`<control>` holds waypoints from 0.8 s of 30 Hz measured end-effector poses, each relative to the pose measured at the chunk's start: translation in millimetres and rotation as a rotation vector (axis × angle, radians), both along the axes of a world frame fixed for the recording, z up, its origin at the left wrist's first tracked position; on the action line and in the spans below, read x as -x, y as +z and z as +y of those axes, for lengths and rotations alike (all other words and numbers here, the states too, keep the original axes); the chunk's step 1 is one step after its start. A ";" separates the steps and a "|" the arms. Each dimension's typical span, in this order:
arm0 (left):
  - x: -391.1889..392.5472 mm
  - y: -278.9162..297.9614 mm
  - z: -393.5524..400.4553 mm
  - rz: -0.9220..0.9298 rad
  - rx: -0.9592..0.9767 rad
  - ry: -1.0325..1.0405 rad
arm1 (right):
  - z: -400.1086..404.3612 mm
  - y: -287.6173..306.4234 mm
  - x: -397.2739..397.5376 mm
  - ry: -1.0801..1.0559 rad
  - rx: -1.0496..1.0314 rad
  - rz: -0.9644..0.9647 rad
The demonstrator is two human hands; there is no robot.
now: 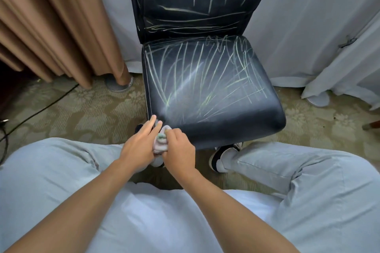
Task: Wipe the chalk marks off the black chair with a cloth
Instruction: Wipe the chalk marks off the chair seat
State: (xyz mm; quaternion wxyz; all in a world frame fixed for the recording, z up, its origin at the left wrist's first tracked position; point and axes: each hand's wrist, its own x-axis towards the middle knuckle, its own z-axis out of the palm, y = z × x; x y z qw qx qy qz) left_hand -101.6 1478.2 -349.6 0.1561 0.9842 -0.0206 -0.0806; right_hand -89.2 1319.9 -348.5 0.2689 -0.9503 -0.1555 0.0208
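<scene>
A black chair (207, 80) stands in front of me, its seat and backrest covered in pale green-white chalk marks (197, 76). At the seat's near left corner a bunched pale cloth (160, 143), stained green on top, sits between my two hands. My left hand (141, 139) lies against the cloth's left side with its fingers stretched toward the seat corner. My right hand (178, 146) grips the cloth from the right with curled fingers. Most of the cloth is hidden by the hands.
A brown curtain (53, 26) hangs at the left, white drapes (320, 26) at the right and behind the chair. Black cables (41, 109) cross the patterned carpet on the left. My knees in light trousers and a black-white shoe (224, 156) flank the chair front.
</scene>
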 end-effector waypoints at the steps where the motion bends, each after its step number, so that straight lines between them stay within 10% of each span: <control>1: 0.2 1.6 1.2 -0.007 -0.003 0.003 | -0.1 0.3 0.8 0.036 0.007 -0.009; 14: -6.9 6.9 -12.4 0.003 0.002 0.090 | -47.8 10.1 -56.2 -0.537 0.193 0.006; 20: -19.9 16.1 10.4 0.135 0.407 0.159 | 27.5 7.8 -21.0 -0.020 0.088 -0.010; 24: -17.5 19.4 19.1 0.212 0.345 0.138 | -18.3 11.8 -48.3 0.212 0.229 -0.138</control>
